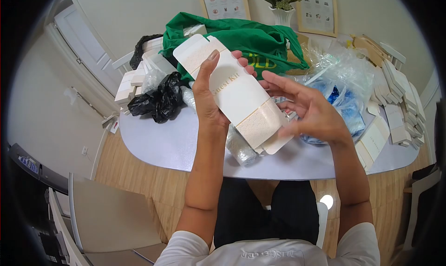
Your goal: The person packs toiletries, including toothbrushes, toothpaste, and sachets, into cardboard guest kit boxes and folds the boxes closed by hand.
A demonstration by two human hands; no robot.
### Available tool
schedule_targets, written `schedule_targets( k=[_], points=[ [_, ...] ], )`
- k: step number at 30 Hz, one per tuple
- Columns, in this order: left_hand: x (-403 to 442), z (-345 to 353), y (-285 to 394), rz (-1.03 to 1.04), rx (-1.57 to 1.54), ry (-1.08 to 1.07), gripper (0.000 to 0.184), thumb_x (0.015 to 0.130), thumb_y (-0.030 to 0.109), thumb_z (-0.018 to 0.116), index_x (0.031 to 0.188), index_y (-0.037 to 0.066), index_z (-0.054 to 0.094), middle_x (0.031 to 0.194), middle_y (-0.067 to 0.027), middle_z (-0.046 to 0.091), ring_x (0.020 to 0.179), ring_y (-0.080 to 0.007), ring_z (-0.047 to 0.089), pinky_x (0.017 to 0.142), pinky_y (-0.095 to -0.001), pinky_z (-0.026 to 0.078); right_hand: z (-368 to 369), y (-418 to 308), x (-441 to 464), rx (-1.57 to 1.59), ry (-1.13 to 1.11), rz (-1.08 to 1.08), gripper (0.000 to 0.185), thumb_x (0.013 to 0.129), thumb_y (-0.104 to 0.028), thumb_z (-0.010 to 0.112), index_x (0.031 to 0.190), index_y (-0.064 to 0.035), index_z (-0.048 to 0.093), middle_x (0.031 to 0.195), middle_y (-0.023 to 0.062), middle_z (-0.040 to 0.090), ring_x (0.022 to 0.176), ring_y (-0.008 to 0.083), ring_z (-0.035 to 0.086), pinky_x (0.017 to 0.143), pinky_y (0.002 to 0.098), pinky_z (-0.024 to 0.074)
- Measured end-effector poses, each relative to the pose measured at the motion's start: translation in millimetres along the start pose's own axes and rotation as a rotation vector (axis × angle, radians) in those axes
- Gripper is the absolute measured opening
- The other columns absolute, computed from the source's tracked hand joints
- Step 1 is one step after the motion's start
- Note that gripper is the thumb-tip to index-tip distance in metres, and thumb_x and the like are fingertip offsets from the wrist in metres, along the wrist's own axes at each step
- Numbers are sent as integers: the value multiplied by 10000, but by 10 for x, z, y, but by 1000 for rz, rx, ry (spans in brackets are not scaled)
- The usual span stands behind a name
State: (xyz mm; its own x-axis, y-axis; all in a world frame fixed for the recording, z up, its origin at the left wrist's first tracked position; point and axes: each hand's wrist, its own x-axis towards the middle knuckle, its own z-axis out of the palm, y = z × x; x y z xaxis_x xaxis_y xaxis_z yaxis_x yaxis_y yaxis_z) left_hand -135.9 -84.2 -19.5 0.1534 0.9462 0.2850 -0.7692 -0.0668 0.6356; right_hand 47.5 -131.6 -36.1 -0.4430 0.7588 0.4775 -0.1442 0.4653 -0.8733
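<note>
A white and cream carton printed "Guest Kit" (241, 92) is tilted above the table, its end flaps open at the top left and the bottom right. My left hand (209, 87) is wrapped round its left side, with the thumb across the front and fingertips showing past the far edge. Near the carton's lower right end is my right hand (309, 108), fingers apart and slightly blurred; whether it touches the carton is unclear. Behind the carton lies a green cloth bag (274, 38). Below it rests a clear plastic-wrapped bundle (241, 147).
On the white table (153, 143), a black plastic bag (162, 99) and stacked cartons (126, 87) are at left. Clear bags with blue contents (348, 113), a flat carton (373, 140) and piled cartons (404, 103) are at right. A flower vase (282, 16) stands behind.
</note>
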Motion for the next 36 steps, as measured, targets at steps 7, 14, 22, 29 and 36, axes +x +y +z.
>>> schedule_targets(
  k=[7,14,22,29,36],
  points=[
    [-54,51,-62,20,98,-23,423,790,327,657,1004,-28,576,810,-113,609,691,-211,620,642,-305,534,265,103,10,-70,107,110,435,803,-279,724,1109,13,620,851,63,663,777,97,595,696,254,488],
    [-67,50,-114,21,377,69,352,710,210,736,943,-30,624,799,-127,634,682,-212,646,607,-310,535,206,132,-9,-437,62,-16,380,786,-320,725,947,16,651,728,118,630,621,137,560,596,284,462],
    [-93,90,-66,-6,488,90,362,692,148,737,975,-40,611,815,-154,636,673,-221,642,599,-314,535,256,149,-30,-239,53,168,280,850,-206,663,992,34,640,745,124,660,646,105,578,619,278,471],
    [-49,33,-124,-29,472,67,392,722,140,714,1032,-55,576,881,-174,634,752,-243,648,653,-341,549,231,160,-2,-29,116,270,316,859,-192,660,1064,47,643,809,80,682,733,90,622,647,238,486],
    [-68,43,-244,-85,329,-192,460,777,87,630,1174,-87,478,1035,-237,610,1000,-339,616,841,-438,541,82,177,34,23,238,263,315,855,-202,674,1067,30,651,811,57,676,733,93,628,616,218,491]
  ],
)
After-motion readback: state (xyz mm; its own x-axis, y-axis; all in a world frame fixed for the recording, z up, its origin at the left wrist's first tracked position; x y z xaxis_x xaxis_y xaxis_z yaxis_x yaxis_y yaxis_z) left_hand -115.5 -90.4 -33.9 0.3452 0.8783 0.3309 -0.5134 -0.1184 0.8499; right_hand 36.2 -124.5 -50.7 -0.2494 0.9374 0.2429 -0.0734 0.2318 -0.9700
